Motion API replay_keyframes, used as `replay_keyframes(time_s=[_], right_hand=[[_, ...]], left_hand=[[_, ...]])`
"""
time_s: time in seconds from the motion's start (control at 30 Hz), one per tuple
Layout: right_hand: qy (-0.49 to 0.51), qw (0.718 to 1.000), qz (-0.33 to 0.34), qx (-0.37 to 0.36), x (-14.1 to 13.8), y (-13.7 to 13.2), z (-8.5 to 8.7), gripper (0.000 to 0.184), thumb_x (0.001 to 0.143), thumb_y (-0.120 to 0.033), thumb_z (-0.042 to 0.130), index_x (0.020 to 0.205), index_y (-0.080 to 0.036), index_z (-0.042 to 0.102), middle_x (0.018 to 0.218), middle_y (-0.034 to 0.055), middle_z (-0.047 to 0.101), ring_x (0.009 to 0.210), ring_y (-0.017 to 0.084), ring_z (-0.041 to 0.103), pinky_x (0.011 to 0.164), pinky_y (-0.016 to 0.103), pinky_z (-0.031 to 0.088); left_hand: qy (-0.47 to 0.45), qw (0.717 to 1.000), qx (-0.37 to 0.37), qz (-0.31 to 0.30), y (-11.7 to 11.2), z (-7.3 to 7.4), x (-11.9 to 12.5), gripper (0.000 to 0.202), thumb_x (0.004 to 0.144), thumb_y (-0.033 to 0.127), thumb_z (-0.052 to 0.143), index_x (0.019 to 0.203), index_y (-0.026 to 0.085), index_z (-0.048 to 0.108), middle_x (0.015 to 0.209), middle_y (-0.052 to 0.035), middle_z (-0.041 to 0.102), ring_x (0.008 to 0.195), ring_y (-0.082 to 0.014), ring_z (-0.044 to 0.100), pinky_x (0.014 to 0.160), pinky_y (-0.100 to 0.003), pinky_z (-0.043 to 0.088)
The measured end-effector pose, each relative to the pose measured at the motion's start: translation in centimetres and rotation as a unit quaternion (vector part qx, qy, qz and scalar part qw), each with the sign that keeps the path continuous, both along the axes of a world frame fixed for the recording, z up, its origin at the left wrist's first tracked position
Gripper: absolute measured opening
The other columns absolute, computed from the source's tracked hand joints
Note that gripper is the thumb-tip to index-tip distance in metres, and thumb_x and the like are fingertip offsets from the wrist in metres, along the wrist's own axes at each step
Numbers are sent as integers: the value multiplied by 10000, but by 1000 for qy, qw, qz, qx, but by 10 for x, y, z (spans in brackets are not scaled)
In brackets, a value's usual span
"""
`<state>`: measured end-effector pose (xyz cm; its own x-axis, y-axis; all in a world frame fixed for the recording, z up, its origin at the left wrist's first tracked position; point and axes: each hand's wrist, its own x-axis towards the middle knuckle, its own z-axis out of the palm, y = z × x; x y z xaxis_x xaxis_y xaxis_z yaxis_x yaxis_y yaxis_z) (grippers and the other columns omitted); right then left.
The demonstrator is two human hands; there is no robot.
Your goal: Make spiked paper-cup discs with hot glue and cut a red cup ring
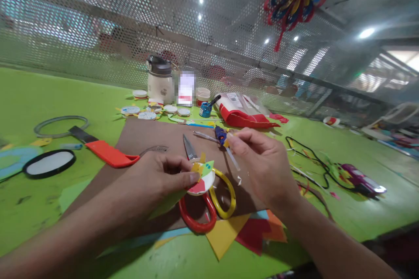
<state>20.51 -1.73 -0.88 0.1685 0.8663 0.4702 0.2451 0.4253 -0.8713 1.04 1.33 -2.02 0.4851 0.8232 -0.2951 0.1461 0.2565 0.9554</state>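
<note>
My left hand [173, 173] pinches a small white disc [207, 182] with green, yellow and red paper pieces on its face. To its right, the closed fingertips of my right hand [266, 163] hold a small yellow piece [226, 143]. Right against that piece is a dark blue object [220, 134], whose kind I cannot make out. Below the disc lie large scissors with one red handle [198, 226] and one yellow handle [233, 200], their blades pointing away from me. They rest on a brown board [137, 139]. Coloured paper scraps [225, 237] stick out at its near edge.
An orange-handled knife [109, 153], a black-rimmed oval [49, 164] and a grey ring [61, 126] lie left. Behind stand a lidded bottle [160, 83], a screen [186, 87] and a blue paint jar [205, 110]. A black cord [314, 157] and purple device [363, 178] lie right.
</note>
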Motion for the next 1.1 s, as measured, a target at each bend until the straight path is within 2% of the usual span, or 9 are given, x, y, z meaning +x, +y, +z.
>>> replay_keyframes(time_s=[0.13,0.23,0.33,0.43,0.53,0.67,0.8,0.97,1.1], right_hand=[[-40,996,47,-63,-5,-10,-8,148,879,-338,692,775,-235,715,688,-21,638,581,131,566,535,262,479],[-93,994,53,-36,-10,-13,-14,111,885,-279,683,803,-237,745,777,1,655,679,145,603,607,276,502],[-105,993,49,-8,-15,-11,-16,97,867,-215,687,798,-220,756,833,11,635,761,144,609,677,279,507],[-100,994,51,0,-19,-9,-17,100,861,-191,681,800,-186,761,836,24,612,768,141,599,670,271,501],[-116,992,41,13,-21,-9,-17,105,857,-174,676,800,-158,763,819,35,607,755,146,585,656,274,486],[-152,988,33,3,-20,-9,-15,143,876,-182,657,784,-146,761,795,41,610,748,154,572,648,284,460],[-142,990,24,0,-19,-8,-15,154,873,-198,657,749,-150,733,761,23,600,736,149,559,662,284,447],[-129,991,35,-23,-18,-7,-15,138,854,-231,692,735,-163,710,778,14,604,724,146,562,654,286,434],[-149,988,28,-21,-18,-5,-15,141,854,-226,697,727,-164,705,770,13,595,745,158,565,668,298,431]], left_hand=[[-65,993,-83,45,-6,11,5,172,638,309,822,634,191,696,645,-19,722,623,-172,660,534,-221,514],[-75,990,-103,57,-9,18,7,166,588,251,844,611,192,690,640,-17,718,628,-180,660,560,-236,528],[-84,990,-93,65,-7,17,6,174,606,271,842,601,200,684,627,-15,705,621,-192,659,547,-259,521],[-99,989,-90,61,-5,12,4,175,610,281,852,628,206,695,658,-14,716,676,-199,669,604,-279,535],[-88,989,-97,68,-5,9,4,188,608,288,855,675,198,705,707,-20,728,706,-204,672,600,-278,526],[-70,995,-34,57,-3,5,4,166,677,332,811,699,186,736,718,-35,732,716,-202,677,616,-268,512],[-60,997,0,56,-1,2,4,155,701,332,797,700,181,764,739,-55,752,697,-195,668,634,-271,504],[-61,996,-12,65,-2,3,5,159,645,329,831,679,187,768,716,-64,746,710,-238,687,635,-300,528],[-104,992,-28,62,-5,5,5,146,596,312,864,617,213,758,692,-64,736,706,-236,675,616,-295,542]])
